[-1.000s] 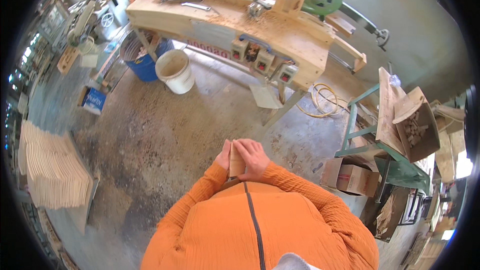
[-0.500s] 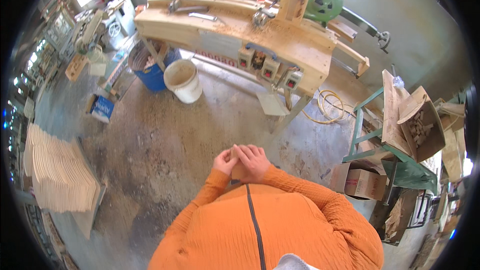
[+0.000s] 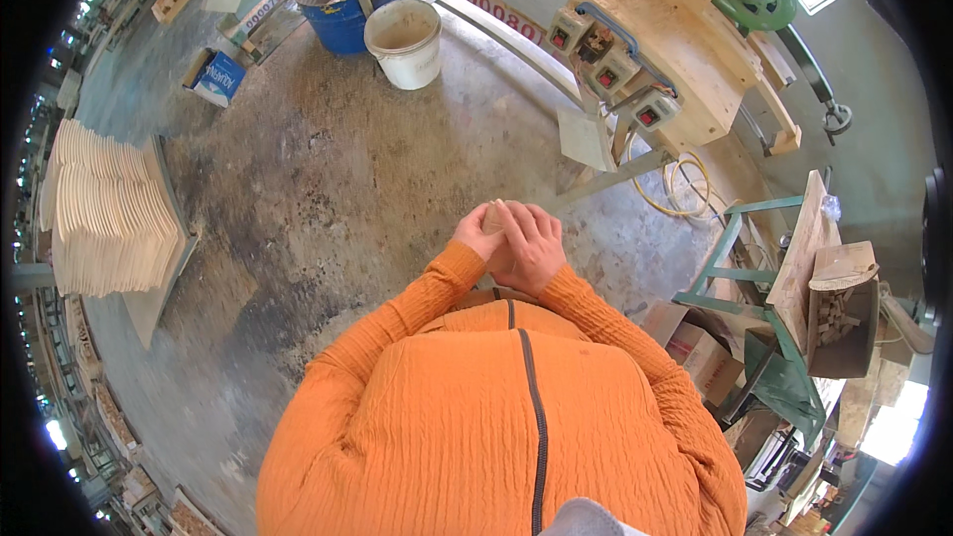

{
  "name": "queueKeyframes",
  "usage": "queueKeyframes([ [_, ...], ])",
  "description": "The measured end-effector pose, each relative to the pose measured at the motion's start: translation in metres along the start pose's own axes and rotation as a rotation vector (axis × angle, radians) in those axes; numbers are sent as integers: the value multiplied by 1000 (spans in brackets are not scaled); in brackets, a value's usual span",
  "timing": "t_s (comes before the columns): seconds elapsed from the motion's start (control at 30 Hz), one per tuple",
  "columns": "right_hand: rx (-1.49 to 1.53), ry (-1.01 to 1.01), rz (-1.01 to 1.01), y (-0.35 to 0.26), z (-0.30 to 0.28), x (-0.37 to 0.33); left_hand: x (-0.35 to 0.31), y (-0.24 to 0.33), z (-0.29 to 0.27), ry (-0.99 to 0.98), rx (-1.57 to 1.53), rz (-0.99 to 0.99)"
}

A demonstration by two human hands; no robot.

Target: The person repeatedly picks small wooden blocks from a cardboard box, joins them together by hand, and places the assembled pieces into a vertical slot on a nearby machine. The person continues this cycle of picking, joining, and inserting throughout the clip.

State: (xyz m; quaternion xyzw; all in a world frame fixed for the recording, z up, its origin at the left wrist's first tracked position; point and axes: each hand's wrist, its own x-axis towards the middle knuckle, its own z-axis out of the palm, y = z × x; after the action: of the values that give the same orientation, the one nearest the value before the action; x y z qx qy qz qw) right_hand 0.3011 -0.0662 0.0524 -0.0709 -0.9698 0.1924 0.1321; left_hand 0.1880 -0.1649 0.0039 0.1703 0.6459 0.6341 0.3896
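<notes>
Both hands wrap a small wood piece [image 3: 493, 221] in front of the chest. From the head view, the left hand [image 3: 478, 235] holds it from below and the right hand [image 3: 531, 243] folds over it, so little of it shows. A moment ago the workbench [image 3: 685, 69] sat farther off; now it is nearer. A white bucket [image 3: 404, 42] stands on the floor ahead.

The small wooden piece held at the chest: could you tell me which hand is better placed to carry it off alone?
Probably the right hand: it lies over the small wooden piece, its fingers wrapped across it, while the left hand only props it from the side.
</notes>
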Motion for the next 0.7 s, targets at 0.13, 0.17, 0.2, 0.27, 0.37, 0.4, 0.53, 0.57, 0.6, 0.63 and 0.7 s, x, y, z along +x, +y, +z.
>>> queueKeyframes([
  [0.13, -4, -34, -5, 4, 2, -1, 1, 0, 4, -33, -23, -72],
  [0.17, -2, -21, -5, 4, 2, -1, 1, 1, 5, -30, -12, -71],
  [0.2, 1, -5, -10, 3, 4, 0, 2, -3, 4, -17, -4, -58],
  [0.27, 2, 7, -16, 3, 6, 0, 4, -10, 3, 9, 10, -33],
  [0.37, -6, 2, -3, 6, 10, -2, 5, -12, 7, 32, 17, -33],
  [0.4, -9, 0, 4, 6, 11, -2, 6, -13, 6, 31, 43, -29],
  [0.53, 9, 38, -6, 3, 11, -2, 8, -20, 1, 29, 73, 13],
  [0.57, 23, 51, 2, 1, 11, 0, 8, -22, -1, 30, 62, 30],
  [0.6, 36, 64, 15, 3, 11, 0, 7, -20, 0, 16, 30, 51],
  [0.63, 50, 76, 26, 3, 12, 1, 6, -17, -1, 2, -2, 73],
  [0.7, 124, 137, 182, 8, 15, 1, 2, -8, -1, -32, -41, 49],
])
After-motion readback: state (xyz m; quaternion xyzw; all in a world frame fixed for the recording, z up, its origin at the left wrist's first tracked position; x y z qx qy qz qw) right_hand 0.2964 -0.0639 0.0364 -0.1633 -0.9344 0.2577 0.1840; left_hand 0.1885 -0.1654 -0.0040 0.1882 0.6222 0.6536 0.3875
